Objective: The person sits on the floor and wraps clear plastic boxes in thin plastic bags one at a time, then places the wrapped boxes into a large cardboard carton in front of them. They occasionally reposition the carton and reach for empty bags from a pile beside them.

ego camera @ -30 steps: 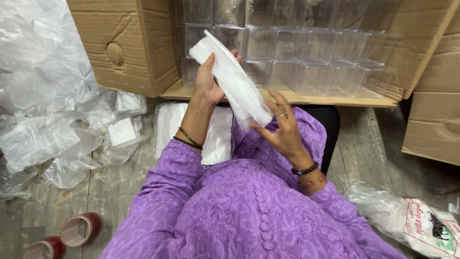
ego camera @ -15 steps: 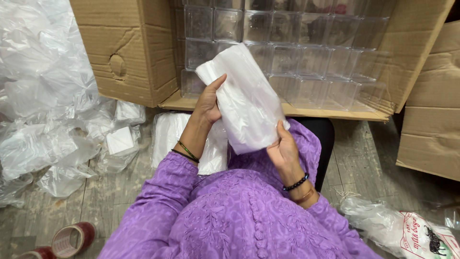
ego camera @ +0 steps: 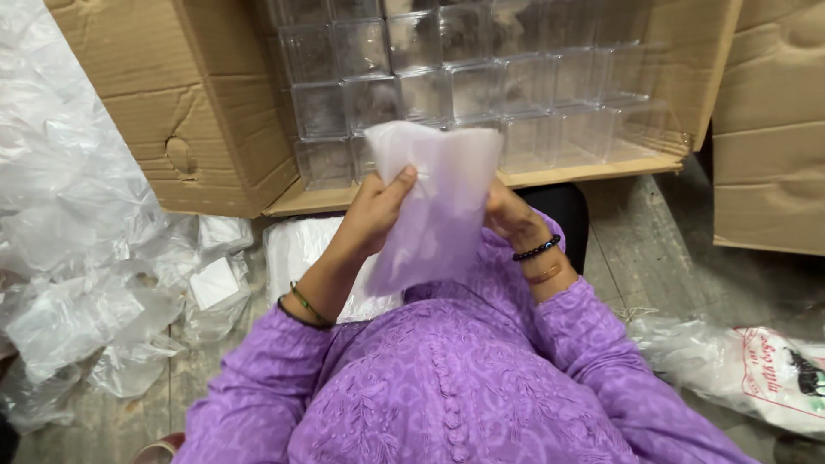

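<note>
I hold a thin translucent plastic bag (ego camera: 434,206) up in front of my chest with both hands. My left hand (ego camera: 378,215) pinches its left edge near the top. My right hand (ego camera: 507,215) grips its right edge and is partly hidden behind the bag. The bag hangs flat and slightly spread, its lower end near my purple sleeve. Behind it an open cardboard box (ego camera: 198,112) lies on its side, filled with rows of clear plastic square containers (ego camera: 481,77).
Crumpled clear plastic wrap (ego camera: 77,258) piles up on the left floor. A stack of white bags (ego camera: 296,249) lies under my left arm. Another cardboard box (ego camera: 769,129) stands at right, and a printed white sack (ego camera: 756,374) lies lower right.
The bag has gone from a folded strip to flat and spread between both hands. My right hand rose from my lap to the bag's right edge.
</note>
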{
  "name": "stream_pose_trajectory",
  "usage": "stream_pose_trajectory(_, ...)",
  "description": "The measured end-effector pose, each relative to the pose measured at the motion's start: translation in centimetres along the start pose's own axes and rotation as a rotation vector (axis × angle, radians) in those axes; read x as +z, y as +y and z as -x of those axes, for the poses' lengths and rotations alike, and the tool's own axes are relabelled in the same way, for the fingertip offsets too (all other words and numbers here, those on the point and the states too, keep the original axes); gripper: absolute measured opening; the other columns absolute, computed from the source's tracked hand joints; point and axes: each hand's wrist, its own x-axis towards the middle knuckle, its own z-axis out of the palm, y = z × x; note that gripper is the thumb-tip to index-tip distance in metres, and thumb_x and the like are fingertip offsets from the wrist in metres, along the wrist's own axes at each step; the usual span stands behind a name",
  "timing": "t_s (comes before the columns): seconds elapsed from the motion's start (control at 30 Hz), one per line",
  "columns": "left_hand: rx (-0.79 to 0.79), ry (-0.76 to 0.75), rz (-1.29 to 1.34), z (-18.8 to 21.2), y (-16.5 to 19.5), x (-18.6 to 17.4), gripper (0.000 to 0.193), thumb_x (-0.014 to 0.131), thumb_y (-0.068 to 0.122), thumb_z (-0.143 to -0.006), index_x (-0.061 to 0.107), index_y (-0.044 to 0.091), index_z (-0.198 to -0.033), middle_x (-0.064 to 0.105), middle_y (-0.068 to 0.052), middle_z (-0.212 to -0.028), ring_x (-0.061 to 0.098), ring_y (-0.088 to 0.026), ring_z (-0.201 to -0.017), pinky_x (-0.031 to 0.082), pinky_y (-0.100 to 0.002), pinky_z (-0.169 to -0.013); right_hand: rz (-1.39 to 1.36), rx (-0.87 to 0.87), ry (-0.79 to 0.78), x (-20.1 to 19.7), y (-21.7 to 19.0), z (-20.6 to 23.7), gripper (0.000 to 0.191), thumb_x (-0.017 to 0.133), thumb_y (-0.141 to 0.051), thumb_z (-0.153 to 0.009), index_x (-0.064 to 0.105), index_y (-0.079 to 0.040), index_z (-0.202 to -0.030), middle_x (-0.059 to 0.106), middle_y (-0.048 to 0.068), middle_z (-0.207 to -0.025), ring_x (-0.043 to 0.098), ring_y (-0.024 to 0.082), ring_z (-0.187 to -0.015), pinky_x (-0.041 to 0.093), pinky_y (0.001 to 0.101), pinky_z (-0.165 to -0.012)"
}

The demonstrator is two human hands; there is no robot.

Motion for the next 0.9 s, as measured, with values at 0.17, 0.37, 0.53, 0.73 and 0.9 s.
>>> stream_pose_trajectory(0.17,0.301,0.136,-0.187,4.2,-0.1,0.0,0.032,0.055,0.024,-0.107,0.061,0.004,-0.132,0.069,-0.003,-0.121,0.064,-0.009,-0.112,0.053,-0.028,-0.097,0.346,-0.117,0.543,6.2,1.7,-1.8,0.04,0.078,-0.026,-0.098,0.069,0.004,-0.123,0.072,0.007,-0.111,0.066,0.013,-0.099,0.056,0.0284,-0.086)
stream_pose_trajectory(0.37,0.188,0.293,0.023,5.1,-1.3,-0.6,0.021,0.073,0.019,-0.097,0.073,0.003,-0.11,0.074,0.0,-0.099,0.067,-0.01,-0.091,0.054,-0.027,-0.081,0.378,-0.155,0.535,10.4,2.7,0.4,0.027,0.068,-0.023,-0.103,0.071,-0.001,-0.118,0.073,0.0,-0.107,0.065,0.007,-0.096,0.054,0.0229,-0.082)
stream_pose_trajectory(0.53,0.292,0.329,-0.017,4.1,-2.3,-0.2,0.024,0.073,0.025,-0.101,0.073,0.003,-0.109,0.071,0.001,-0.099,0.062,-0.008,-0.09,0.051,-0.025,-0.08,0.344,-0.195,0.619,11.0,2.1,0.0,0.029,0.065,-0.024,-0.106,0.07,-0.001,-0.122,0.073,0.0,-0.108,0.064,0.006,-0.094,0.052,0.022,-0.081)
stream_pose_trajectory(0.73,0.35,0.336,-0.217,4.3,-2.1,0.5,0.03,0.068,0.031,-0.102,0.072,0.002,-0.107,0.073,0.001,-0.096,0.065,-0.007,-0.089,0.054,-0.025,-0.077,0.228,-0.144,0.564,8.1,1.6,0.0,0.022,0.072,-0.02,-0.098,0.067,-0.003,-0.111,0.073,0.0,-0.103,0.066,0.007,-0.09,0.056,0.0231,-0.08)
stream_pose_trajectory(0.9,0.375,0.355,-0.215,3.1,-2.8,1.4,0.028,0.065,0.03,-0.105,0.071,0.003,-0.1,0.069,0.004,-0.089,0.061,-0.006,-0.083,0.051,-0.024,-0.072,0.28,-0.18,0.626,5.6,3.7,1.1,0.026,0.078,-0.015,-0.11,0.061,0.0,-0.096,0.064,0.001,-0.089,0.055,0.006,-0.08,0.047,0.0221,-0.072)
